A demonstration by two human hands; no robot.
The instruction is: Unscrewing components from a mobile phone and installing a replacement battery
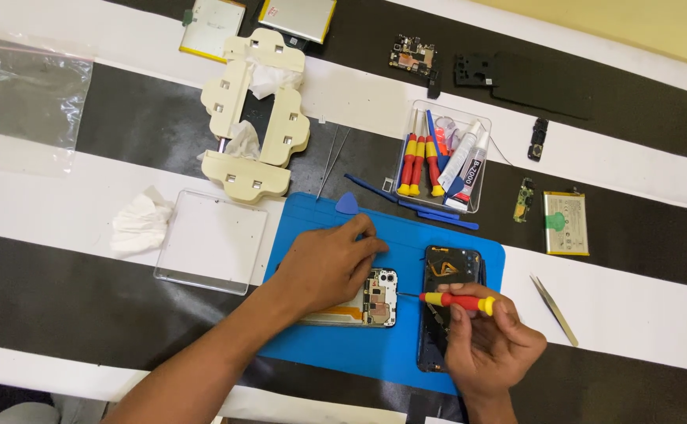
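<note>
The opened phone (375, 298) lies on the blue mat (312, 228), long axis running left to right, its camera end toward the right hand. The left hand (329, 265) presses flat on top of it, fingers curled over its far edge. The right hand (489, 345) pinches a red-and-yellow screwdriver (457, 301) held level, its tip pointing left at the phone's camera end, above the dark back cover (447, 310).

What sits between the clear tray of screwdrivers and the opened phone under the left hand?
In the head view, blue pry tools and a blue pick lie on the blue mat between them.
</note>
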